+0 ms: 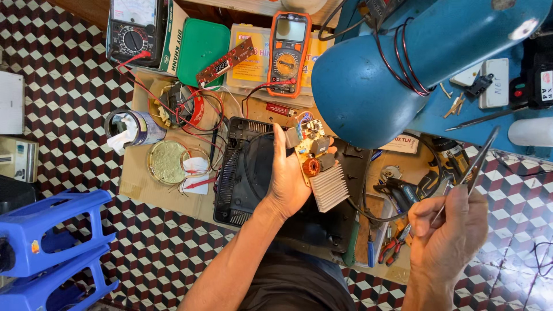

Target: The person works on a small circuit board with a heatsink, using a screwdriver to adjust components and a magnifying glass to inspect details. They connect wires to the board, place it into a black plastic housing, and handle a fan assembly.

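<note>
My left hand [286, 179] grips a circuit board [315, 154] that carries a copper coil and a finned aluminium heat sink [329, 187]. It holds the board tilted above an open black appliance housing [239, 173]. Raised at the right, my right hand [449, 233] pinches a pair of metal tweezers [478, 156] whose tips point up and away. A blue desk lamp shade [368, 86] hangs just above the board.
An orange digital multimeter [288, 52] and a black analogue meter [133, 29] sit at the back, with a green lid [201, 49] and a red display board [226, 60]. A tin [129, 128], pliers [394, 245], a blue plastic stool [49, 242] and tangled red leads surround the cardboard mat.
</note>
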